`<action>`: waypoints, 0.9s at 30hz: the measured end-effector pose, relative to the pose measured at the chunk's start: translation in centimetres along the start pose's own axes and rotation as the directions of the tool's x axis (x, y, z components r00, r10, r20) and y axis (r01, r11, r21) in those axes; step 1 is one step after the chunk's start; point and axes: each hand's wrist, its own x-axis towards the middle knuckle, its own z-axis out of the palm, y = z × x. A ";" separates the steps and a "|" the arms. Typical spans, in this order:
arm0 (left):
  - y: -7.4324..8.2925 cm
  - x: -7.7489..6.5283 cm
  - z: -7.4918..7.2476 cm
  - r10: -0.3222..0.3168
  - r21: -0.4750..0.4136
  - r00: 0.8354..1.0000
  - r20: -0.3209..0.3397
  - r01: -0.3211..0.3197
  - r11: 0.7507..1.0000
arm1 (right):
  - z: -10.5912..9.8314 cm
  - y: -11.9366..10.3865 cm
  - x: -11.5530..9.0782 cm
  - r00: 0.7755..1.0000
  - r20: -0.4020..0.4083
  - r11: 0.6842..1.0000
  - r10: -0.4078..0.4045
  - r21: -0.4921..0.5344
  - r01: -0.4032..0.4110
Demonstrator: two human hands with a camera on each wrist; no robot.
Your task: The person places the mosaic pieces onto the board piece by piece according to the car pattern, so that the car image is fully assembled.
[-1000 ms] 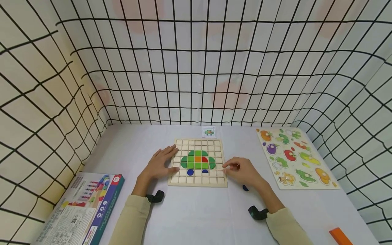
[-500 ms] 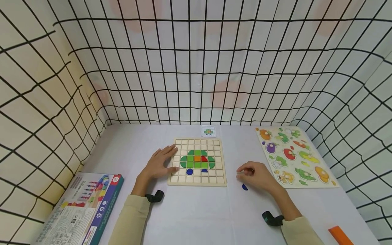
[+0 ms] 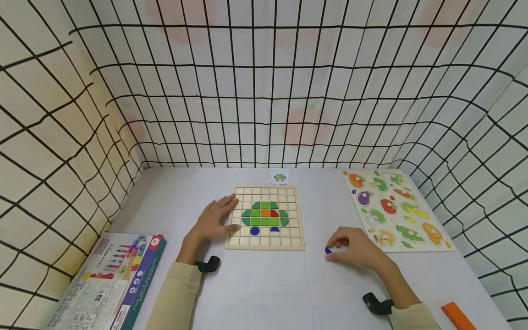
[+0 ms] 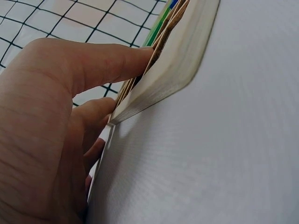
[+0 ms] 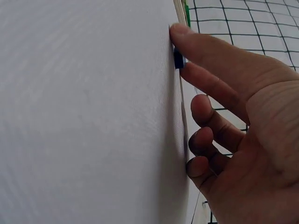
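A wooden grid board (image 3: 264,243) lies on the white table, bearing a car-shaped pattern of green, orange and red tiles. Below those tiles sit a blue round (image 3: 255,231) and a blue half-circle (image 3: 274,229). My left hand (image 3: 212,221) rests with spread fingers at the board's left edge; its thumb (image 4: 117,63) lies on the rim in the left wrist view. Right of the board, my right hand (image 3: 355,246) pinches a loose blue half-circle tile (image 3: 327,250) at the table between thumb and index finger. In the right wrist view the tile (image 5: 179,58) shows edge-on; the other fingers are curled.
A small pattern card (image 3: 280,176) lies behind the grid board. At the right is a vegetable puzzle board (image 3: 396,220), with an orange block (image 3: 458,316) nearer me. A printed box (image 3: 111,279) lies at the left. Black wire mesh (image 3: 264,91) encloses the back and sides.
My right hand has moved from the board's right edge rightward and toward me, and its thumb and index finger have closed around the loose blue half-circle tile. My left hand has stayed in place.
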 end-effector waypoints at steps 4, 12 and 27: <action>0.0 -0.1 0.0 -0.005 0.003 1.000 0.008 0.005 1.000 | -0.1 0.0 0.0 1.000 -0.001 1.000 -0.021 0.016 0.021; 0.0 0.0 0.0 -0.002 0.003 1.000 0.007 0.002 1.000 | 0.0 0.1 0.1 1.000 -0.012 0.999 -0.014 0.031 0.014; 0.0 0.0 0.1 -0.011 -0.001 1.000 0.005 0.011 1.000 | 0.3 -1.5 1.6 0.996 -0.074 0.998 -0.049 0.026 0.051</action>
